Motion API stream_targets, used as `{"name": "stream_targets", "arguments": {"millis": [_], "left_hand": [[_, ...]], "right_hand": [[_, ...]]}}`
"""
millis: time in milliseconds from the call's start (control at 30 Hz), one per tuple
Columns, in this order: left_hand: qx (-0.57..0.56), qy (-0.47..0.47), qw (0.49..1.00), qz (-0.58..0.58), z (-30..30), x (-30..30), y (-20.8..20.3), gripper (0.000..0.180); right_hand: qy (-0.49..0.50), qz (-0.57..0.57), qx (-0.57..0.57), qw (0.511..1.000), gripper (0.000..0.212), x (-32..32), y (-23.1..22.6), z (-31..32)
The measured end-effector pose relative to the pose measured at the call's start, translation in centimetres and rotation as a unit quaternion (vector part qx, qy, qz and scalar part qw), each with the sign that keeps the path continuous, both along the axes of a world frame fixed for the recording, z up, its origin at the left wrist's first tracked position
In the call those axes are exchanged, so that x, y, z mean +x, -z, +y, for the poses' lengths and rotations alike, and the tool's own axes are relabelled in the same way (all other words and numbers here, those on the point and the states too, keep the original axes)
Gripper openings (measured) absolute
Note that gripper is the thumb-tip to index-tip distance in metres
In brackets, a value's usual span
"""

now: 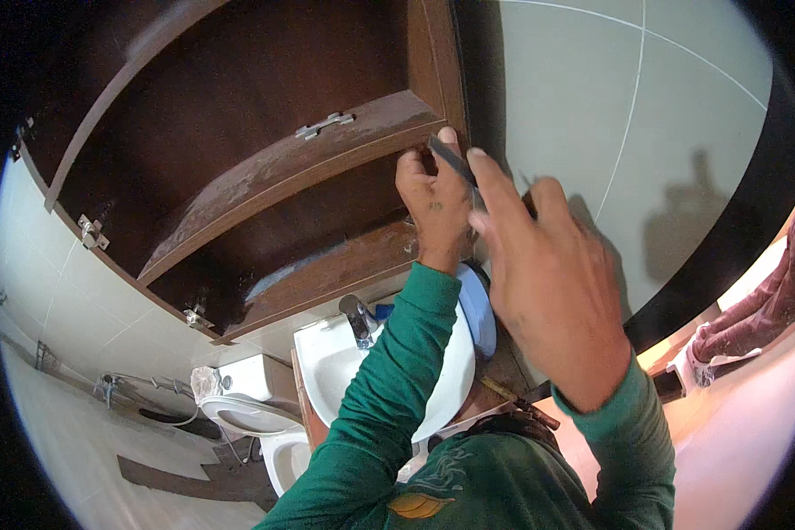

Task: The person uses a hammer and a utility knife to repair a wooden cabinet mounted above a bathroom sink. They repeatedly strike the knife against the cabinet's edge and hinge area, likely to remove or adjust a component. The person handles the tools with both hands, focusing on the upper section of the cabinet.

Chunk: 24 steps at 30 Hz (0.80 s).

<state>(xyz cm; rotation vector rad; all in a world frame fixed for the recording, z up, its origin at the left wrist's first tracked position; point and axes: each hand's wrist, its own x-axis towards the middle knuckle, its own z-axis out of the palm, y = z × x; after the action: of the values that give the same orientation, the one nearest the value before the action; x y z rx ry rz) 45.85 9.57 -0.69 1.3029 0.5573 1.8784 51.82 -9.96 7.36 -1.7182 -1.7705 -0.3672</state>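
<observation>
My left hand (438, 205) is raised against the right-hand upright of a brown wooden cabinet (436, 66), just below the shelf end. Its fingers are curled with one tip pointing up; whatever they pinch is hidden. Close beside it, my right hand (556, 278) is closed, back of the hand toward me and slightly blurred. A dark, flat strip-like tool (452, 160) slants from the right fingers across the left hand toward the cabinet frame. Its exact kind is unclear. A metal hinge (325, 125) lies on the worn shelf board (265, 172) left of the hands.
More hinges (93, 231) sit along the cabinet's left edge. Below are a white washbasin (327, 362) with a dark faucet (359, 320), a blue plastic item (477, 314) and a toilet (252, 415). A tiled wall (574, 79) and dark frame (715, 274) stand right.
</observation>
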Motion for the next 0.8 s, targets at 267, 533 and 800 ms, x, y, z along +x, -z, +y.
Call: {"name": "stream_targets", "arguments": {"millis": [267, 533, 800], "left_hand": [[0.018, -0.021, 0.999, -0.019, -0.6, 0.5, -0.2, 0.020], [0.009, -0.025, 0.999, -0.037, -0.1, 0.6, -0.3, 0.021], [0.014, -0.038, 0.998, -0.038, -0.3, 0.8, -0.6, 0.021]], "right_hand": [[0.050, -0.049, 0.029, 0.997, 0.045, -0.1, 0.0, 4.6], [0.062, -0.125, -0.009, 0.990, 0.046, 0.2, -0.8, 5.2], [0.003, -0.155, 0.038, 0.987, 0.036, 1.5, -2.5, 5.3]]}}
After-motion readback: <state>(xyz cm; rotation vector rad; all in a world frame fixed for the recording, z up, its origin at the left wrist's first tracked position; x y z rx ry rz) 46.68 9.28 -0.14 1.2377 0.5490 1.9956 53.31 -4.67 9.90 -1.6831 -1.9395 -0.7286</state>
